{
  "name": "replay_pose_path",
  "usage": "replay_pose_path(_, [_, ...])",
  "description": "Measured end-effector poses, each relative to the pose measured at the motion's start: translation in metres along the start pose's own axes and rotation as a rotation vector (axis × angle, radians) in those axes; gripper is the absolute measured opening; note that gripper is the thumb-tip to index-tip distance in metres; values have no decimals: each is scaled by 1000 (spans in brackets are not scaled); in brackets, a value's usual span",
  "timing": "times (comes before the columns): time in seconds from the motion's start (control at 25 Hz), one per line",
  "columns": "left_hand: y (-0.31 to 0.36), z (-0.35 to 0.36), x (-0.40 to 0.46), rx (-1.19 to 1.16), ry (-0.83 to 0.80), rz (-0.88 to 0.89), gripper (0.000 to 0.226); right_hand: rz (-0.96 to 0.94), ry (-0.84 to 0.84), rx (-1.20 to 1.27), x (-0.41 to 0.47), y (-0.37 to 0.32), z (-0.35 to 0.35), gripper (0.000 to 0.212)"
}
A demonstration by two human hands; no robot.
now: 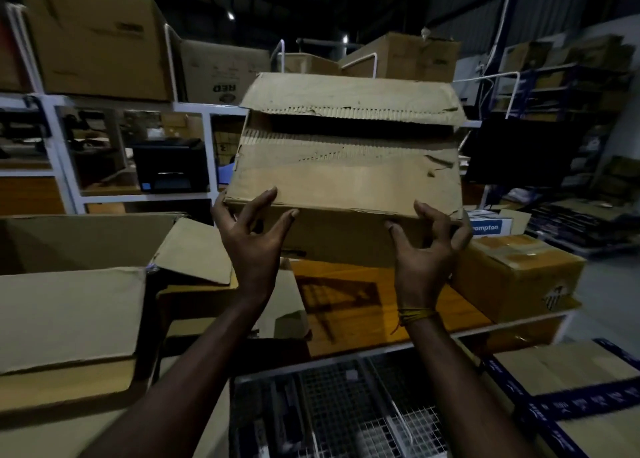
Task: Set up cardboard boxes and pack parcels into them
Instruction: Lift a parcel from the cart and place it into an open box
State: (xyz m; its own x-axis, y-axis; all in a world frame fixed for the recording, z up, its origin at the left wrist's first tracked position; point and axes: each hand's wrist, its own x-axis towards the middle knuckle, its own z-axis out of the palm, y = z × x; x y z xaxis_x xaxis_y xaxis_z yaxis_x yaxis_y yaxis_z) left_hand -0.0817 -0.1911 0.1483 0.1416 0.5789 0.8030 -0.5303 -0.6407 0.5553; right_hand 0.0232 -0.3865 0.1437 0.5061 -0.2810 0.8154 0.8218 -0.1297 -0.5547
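I hold a worn brown cardboard box [346, 167] up in front of me, above the orange table [349, 305]. Its two long flaps are folded toward each other and a dark gap stays open between them. The flap edges are torn, with the corrugation showing. My left hand [251, 238] grips the box's lower left edge, with the thumb on the near face and the fingers under it. My right hand [427, 246] grips the lower right edge the same way. A yellow thread is tied round my right wrist.
A large open box [69, 243] and flattened cardboard [65, 319] lie at the left. A taped parcel box [519, 274] sits at the table's right end. A wire basket [346, 409] is below me, and a box with blue tape [571, 388] is at lower right. Shelves with cartons stand behind.
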Motion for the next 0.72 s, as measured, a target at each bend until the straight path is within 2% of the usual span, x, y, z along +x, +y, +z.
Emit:
replay_pose_path(0.32, [61,-96,28,94,89,104,38,-31,-30,149,-23,-96,20,48])
replay_pose_path(0.72, [77,-264,90,219,200,179,41,-11,-112,374,-96,-222,125,48])
